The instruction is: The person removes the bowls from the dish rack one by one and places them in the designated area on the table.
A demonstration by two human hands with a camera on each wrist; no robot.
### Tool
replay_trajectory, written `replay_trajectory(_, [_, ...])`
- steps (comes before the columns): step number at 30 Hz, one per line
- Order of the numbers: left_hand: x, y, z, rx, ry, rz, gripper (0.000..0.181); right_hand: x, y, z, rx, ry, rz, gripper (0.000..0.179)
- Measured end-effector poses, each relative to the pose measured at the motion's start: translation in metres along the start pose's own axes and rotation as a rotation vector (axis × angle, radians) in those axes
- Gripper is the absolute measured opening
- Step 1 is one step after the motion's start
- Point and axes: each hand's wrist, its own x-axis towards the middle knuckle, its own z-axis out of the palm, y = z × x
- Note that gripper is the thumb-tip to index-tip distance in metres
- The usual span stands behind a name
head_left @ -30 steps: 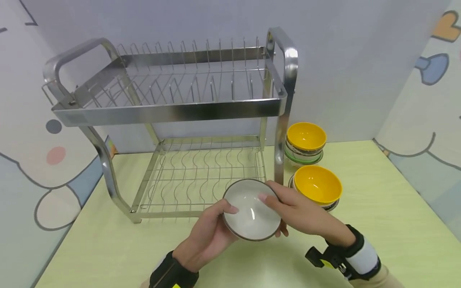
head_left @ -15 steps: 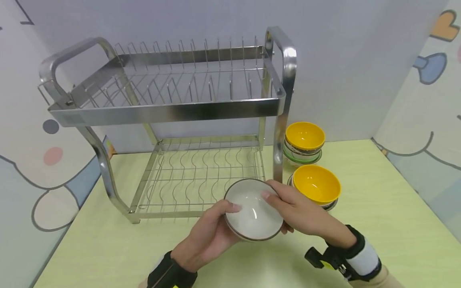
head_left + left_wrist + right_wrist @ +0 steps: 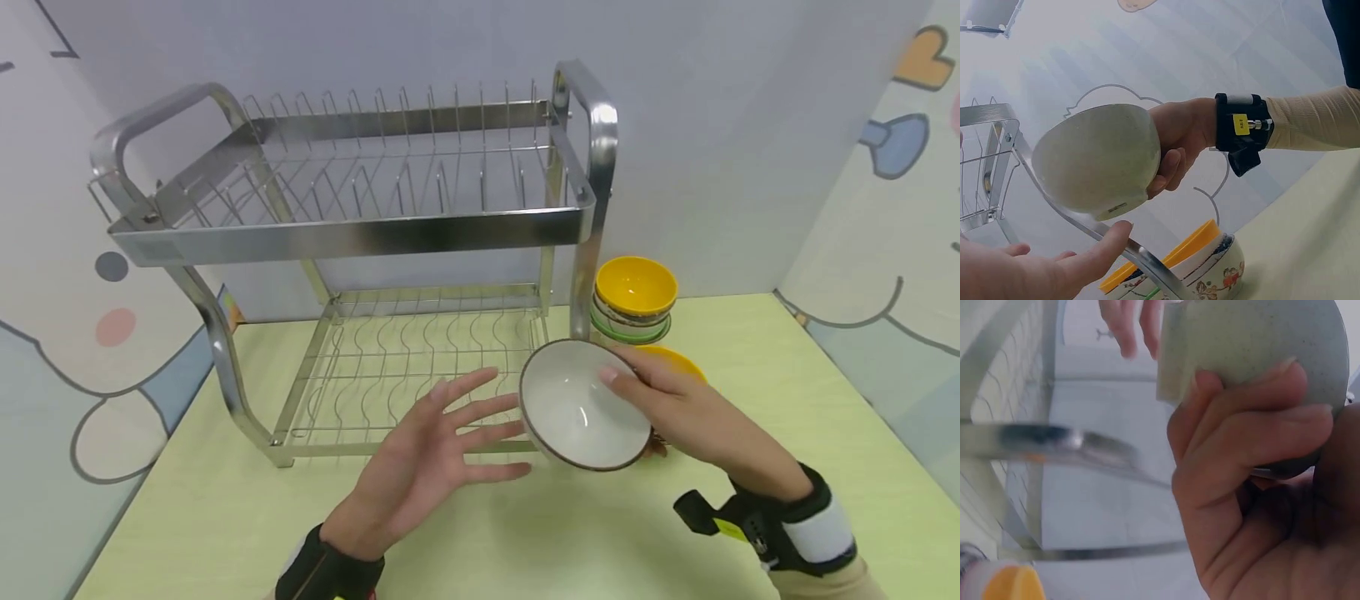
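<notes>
A white bowl [image 3: 573, 408] with a dark rim is held up by my right hand [image 3: 675, 404], tilted so its inside faces the head camera. The thumb lies inside the bowl, while the right wrist view shows the other fingers [image 3: 1254, 419] curled round its outside. To the left, my left hand [image 3: 446, 450] is spread with straight fingers, palm toward the bowl, and holds nothing. In the left wrist view the bowl's pale underside [image 3: 1097, 162] hangs above the left fingertips. The lower part of the nearer yellow bowl [image 3: 675, 360] is hidden behind the right hand.
A two-tier metal dish rack [image 3: 352, 237] stands behind the hands, with wire slots on both tiers. Beside its right leg is a stack of bowls topped by a yellow bowl [image 3: 636, 286]. The pale green table [image 3: 810, 433] extends right, up to the wall.
My left hand has let go of the white bowl and spread its fingers, drawing left. The right hand has carried the bowl right and slightly up, now partly covering the nearer yellow bowl.
</notes>
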Motion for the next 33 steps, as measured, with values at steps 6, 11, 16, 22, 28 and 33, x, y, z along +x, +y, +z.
replay_trajectory(6, [-0.005,0.007,-0.007,0.016,-0.067,0.062,0.056,-0.013,0.001,-0.032,-0.031,0.045,-0.031,0.030])
replay_trajectory(11, [-0.009,0.012,-0.013,0.079,-0.049,0.101,0.059,-0.020,0.010,-0.053,-0.086,0.126,0.002,0.027])
replay_trajectory(16, [-0.017,0.016,-0.021,0.203,-0.005,0.130,0.057,-0.016,0.027,-0.067,-0.128,0.155,0.074,0.033])
replay_trajectory(22, [-0.022,0.017,-0.028,0.279,0.018,0.148,0.054,-0.006,0.051,-0.075,-0.185,0.115,0.172,0.042])
replay_trajectory(28, [-0.020,0.016,-0.029,0.292,0.039,0.131,0.053,0.002,0.070,-0.079,-0.247,0.099,0.233,0.042])
replay_trajectory(33, [-0.019,0.014,-0.029,0.313,0.061,0.126,0.051,0.010,0.084,-0.082,-0.272,0.099,0.248,0.041])
